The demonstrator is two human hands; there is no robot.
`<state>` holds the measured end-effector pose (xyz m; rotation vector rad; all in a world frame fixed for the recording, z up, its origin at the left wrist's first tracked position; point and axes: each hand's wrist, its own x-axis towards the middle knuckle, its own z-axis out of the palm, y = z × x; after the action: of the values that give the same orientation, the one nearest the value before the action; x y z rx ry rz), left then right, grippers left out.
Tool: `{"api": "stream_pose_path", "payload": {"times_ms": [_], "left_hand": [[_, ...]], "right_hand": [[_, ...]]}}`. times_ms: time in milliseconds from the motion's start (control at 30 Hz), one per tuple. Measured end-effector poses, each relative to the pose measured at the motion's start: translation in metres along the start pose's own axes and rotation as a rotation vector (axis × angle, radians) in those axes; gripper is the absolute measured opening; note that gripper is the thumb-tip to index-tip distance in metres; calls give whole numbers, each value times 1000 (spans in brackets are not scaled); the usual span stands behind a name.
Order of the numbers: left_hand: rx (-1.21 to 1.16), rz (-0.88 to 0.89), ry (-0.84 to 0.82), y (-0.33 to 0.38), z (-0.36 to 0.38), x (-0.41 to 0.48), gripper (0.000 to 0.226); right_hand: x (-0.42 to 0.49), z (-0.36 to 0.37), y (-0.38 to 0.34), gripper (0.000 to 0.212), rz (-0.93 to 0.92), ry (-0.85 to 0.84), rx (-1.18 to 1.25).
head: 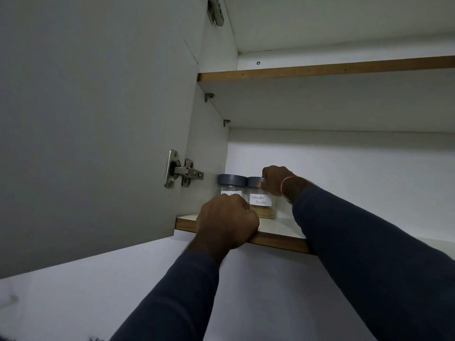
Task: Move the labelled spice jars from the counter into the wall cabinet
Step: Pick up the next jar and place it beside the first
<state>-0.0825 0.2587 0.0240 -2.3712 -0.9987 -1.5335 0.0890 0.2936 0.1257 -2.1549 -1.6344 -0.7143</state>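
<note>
Two clear spice jars with grey lids stand side by side at the left end of the wall cabinet's bottom shelf (278, 226). The right jar (261, 205) has a white label reading "Coriander Powder" and holds tan powder. My right hand (275, 179) grips its grey lid from the right and above. The left jar (231, 184) is partly hidden behind my left hand (226, 221), so its label is mostly covered. My left hand curls over the brown front edge of the shelf, just in front of that jar.
The open cabinet door (98, 131) hangs at the left, with a metal hinge (183, 172) near the jars. An upper shelf (320, 71) spans the cabinet above. The bottom shelf stretches on to the right of the jars. A white wall lies below the cabinet.
</note>
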Motion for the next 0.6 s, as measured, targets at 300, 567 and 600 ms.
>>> {"api": "stream_pose_path", "payload": {"times_ms": [300, 567, 600], "left_hand": [[-8, -2, -4, 3, -4, -3, 35], [-2, -9, 1, 3, -4, -4, 40], [-5, -9, 3, 3, -4, -4, 41]], "right_hand": [[-2, 5, 3, 37, -5, 33, 41], [-3, 4, 4, 40, 3, 17, 68], [-3, 4, 5, 41, 6, 17, 72]]}}
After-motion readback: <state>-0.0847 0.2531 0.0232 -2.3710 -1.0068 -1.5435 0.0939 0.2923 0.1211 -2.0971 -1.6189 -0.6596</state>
